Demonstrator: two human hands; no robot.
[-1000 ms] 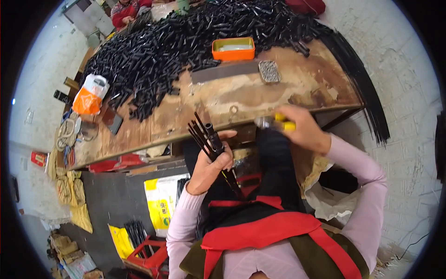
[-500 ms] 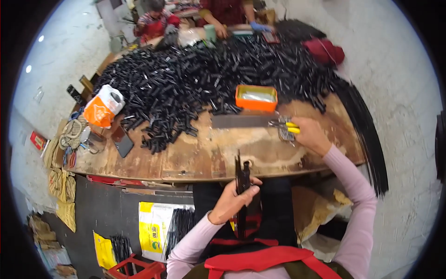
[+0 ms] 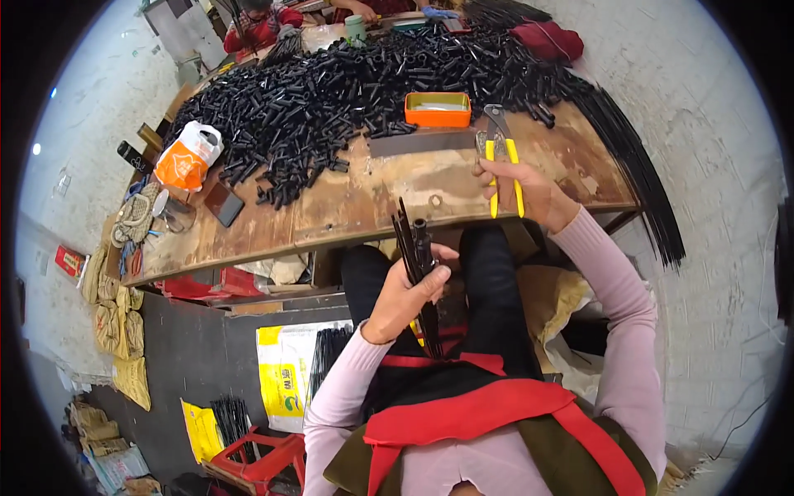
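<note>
My left hand (image 3: 407, 299) is wrapped round a black bundle of thin rods (image 3: 416, 241) with a short tube among them. The bundle stands tilted above my lap, its rod tips pointing toward the table. My right hand (image 3: 529, 192) grips yellow-handled pliers (image 3: 498, 121) over the table's near right part. Their grey jaws point away from me and the handles are spread. Beneath and left of the pliers lies a flat dark strip (image 3: 422, 144). A small ring-shaped piece (image 3: 436, 200) rests on the wood near the edge.
A large heap of short black tubes (image 3: 306, 107) covers the table's far side. Behind the strip is an orange box (image 3: 438, 119). A phone (image 3: 223, 204) and a white-orange bag (image 3: 188, 157) lie left. Long black rods (image 3: 633, 165) hang off the right edge. Other people sit opposite.
The pliers have been lifted off the strip and turned upright, jaws away from me. My left hand still holds the rod bundle. The view has tilted, so the table appears higher.
</note>
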